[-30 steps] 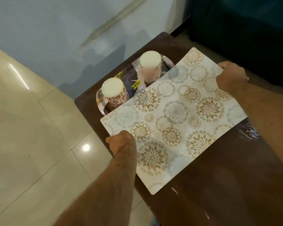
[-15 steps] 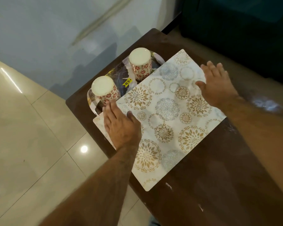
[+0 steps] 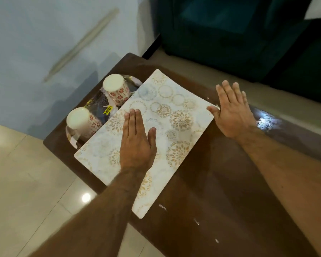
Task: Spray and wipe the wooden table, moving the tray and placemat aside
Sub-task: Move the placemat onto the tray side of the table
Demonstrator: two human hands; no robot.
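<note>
A white placemat (image 3: 167, 115) with gold and blue floral circles lies at an angle on the dark wooden table (image 3: 220, 191), its left long edge over the rim of a patterned tray (image 3: 70, 135). Two upturned floral cups (image 3: 117, 88) (image 3: 83, 120) stand on the tray. My left hand (image 3: 137, 141) lies flat on the placemat's middle, fingers straight. Flat and with spread fingers, my right hand (image 3: 232, 112) is at the placemat's right corner, over the bare table; its thumb reaches the mat's edge.
The table's left edge drops to a glossy cream tiled floor (image 3: 26, 182). A dark teal sofa (image 3: 239, 34) stands behind the table, and a pale wall (image 3: 44, 43) is at the upper left. White specks dot the table near its front.
Both hands let go of the placemat's edges and flattened out. My left hand moved to the mat's middle; my right hand moved off the mat to its right corner.
</note>
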